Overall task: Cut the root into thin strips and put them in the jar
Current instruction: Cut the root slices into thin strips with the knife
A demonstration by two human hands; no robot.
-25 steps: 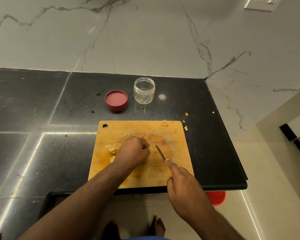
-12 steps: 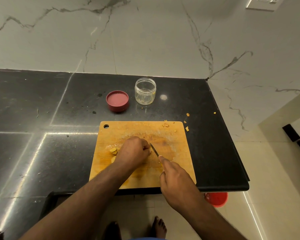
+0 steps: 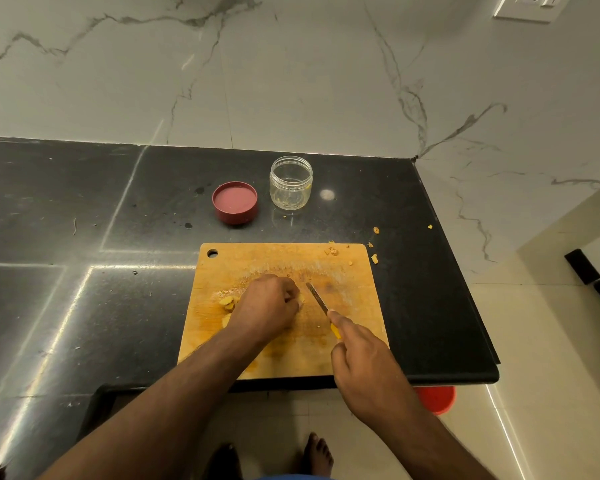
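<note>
Fingers of the left hand (image 3: 269,306) are curled down over a yellow root piece (image 3: 300,298) on the wooden cutting board (image 3: 284,258), pinning it, though most of it is hidden under the knuckles so hard to say how much is left. More cut root bits (image 3: 228,303) sit just left of that hand. The right hand (image 3: 364,362) is wrapped around the yellow handle of a small knife (image 3: 316,296), blade angled toward the left hand, just beside it. The clear jar (image 3: 291,183) stands open on the black bench (image 3: 84,220) behind the board, its red lid (image 3: 235,202) right next to it, upside down. A few orange scraps (image 3: 374,258) lie off the board's far right corner.
</note>
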